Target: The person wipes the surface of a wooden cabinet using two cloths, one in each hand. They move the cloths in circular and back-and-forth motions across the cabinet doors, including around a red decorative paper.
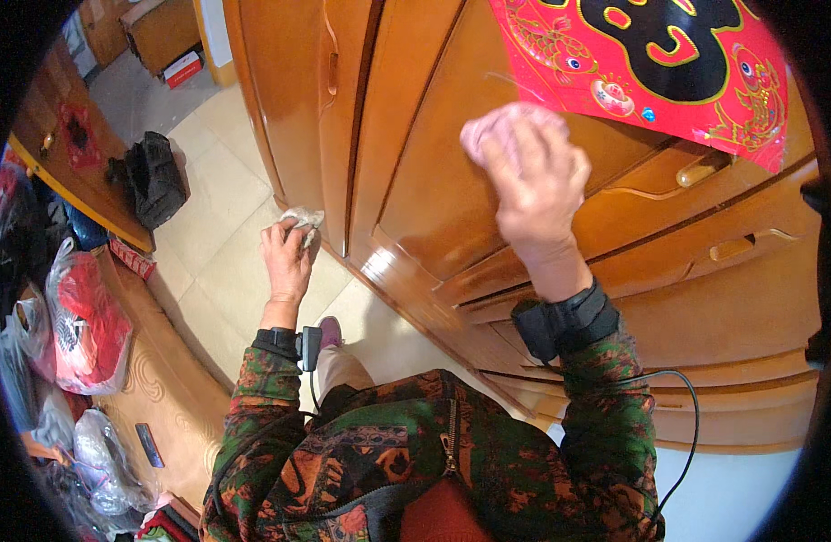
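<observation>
- We see a brown wooden wardrobe [452, 208] behind our right fingers [530, 144] and just to the right of our left fingers [275, 237].
- Pale floor tiles [230, 235] spread beneath and to the left of our left fingers.
- A carved tan desk [167, 361] stands lower left of our left fingers, well apart from them.
- A red poster [650, 72] with golden fish hangs on the wardrobe, above and to the right of our right fingers.
- A clear bag [86, 325] with something red inside sits well left of our left fingers.
- A black bag [152, 181] lies on the floor, up and to the left of our left fingers.
- Our right fingers are bent and clamped on a bunched pink cloth [475, 135]; we cannot tell whether it touches the wardrobe.
- Our left fingers are clamped on a smaller pale cloth [305, 218], near the wardrobe's edge.
- A dark phone [149, 445] rests on the desk, below and to the left of our left fingers.
</observation>
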`<state>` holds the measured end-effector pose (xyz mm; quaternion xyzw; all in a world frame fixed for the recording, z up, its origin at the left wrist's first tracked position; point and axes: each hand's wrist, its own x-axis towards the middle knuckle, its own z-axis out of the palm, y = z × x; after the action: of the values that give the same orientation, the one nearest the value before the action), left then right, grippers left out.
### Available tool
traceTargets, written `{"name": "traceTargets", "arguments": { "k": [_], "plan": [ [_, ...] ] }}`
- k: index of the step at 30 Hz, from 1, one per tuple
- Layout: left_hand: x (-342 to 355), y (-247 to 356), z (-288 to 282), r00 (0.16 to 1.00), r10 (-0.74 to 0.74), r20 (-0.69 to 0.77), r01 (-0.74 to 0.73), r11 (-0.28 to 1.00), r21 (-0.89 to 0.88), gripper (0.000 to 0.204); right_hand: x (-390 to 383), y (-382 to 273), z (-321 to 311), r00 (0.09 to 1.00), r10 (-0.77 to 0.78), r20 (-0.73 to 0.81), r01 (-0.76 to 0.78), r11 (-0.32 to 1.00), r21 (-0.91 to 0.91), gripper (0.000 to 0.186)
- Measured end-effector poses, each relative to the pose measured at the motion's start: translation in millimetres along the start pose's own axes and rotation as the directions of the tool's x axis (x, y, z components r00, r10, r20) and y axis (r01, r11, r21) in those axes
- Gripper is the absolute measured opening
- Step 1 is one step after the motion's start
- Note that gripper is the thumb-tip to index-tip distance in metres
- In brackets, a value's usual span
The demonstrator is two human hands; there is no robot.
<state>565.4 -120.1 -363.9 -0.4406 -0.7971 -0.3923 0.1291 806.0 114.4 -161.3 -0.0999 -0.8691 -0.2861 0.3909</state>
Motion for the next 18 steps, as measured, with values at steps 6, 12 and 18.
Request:
{"name": "traceTargets", "arguments": {
  "k": [6,12,18],
  "plan": [
    [-2,1,0,1.0,0.004,0.03,-0.002,0.999,-0.054,0.036,-70,-53,66,0.927,-0.224,0.302,0.164,0.964,0.212,0.046],
    [1,-11,1,1.0,-0.015,0.006,0.016,0.999,-0.05,0.035,-75,-50,58,0.835,-0.295,0.464,0.294,0.953,0.076,0.042],
    [14,4,9,0.999,0.024,-0.028,-0.027,0.994,-0.107,0.037,17,26,37,0.998,-0.008,-0.057,0.047,0.698,0.714,0.044]
  ]
}}
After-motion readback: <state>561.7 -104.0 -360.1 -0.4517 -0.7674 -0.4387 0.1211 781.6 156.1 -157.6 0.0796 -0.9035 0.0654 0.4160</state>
